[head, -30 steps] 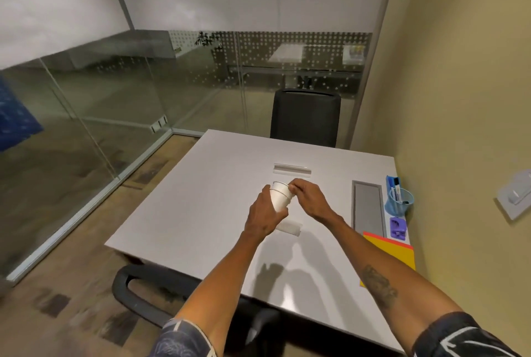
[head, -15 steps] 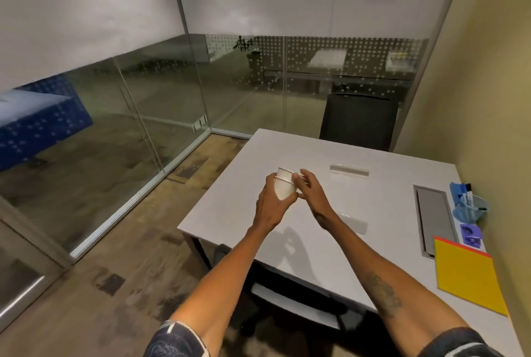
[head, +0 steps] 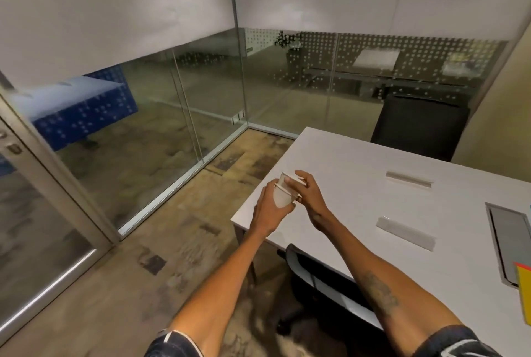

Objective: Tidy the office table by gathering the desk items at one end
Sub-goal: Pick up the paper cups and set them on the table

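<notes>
Fingers point(head: 270, 198) of the left hand point(head: 265, 210) are wrapped round the lower body of the nested paper cups point(head: 283, 192), clamped on them; fingers point(head: 296, 184) of the right hand point(head: 311, 198) curl over the rim w/ the thumb on the near side, also closed on the stack. Cups are tilted, held in the air just above the table's point(head: 359, 172) left corner, not touching it. A seam partway up suggests two cups not fully seated, tho hard to be sure.

Doing it well, imo: press the top cup straight down its axis into the lower one, left hand bracing, light squeeze only – thin paper walls crush easily. Once nested, one hand can carry the stack.

Gathering spot looks like the right end, where the yellow folder point(head: 524, 293) lies beside the grey cable tray point(head: 505, 233). Two clear strips, the far strip point(head: 409, 179) and the near strip point(head: 406, 233), lie loose on the top, well apart from the cups, and prob need moving too. Set the stack upright near the folder, not on the tray lid.
</notes>
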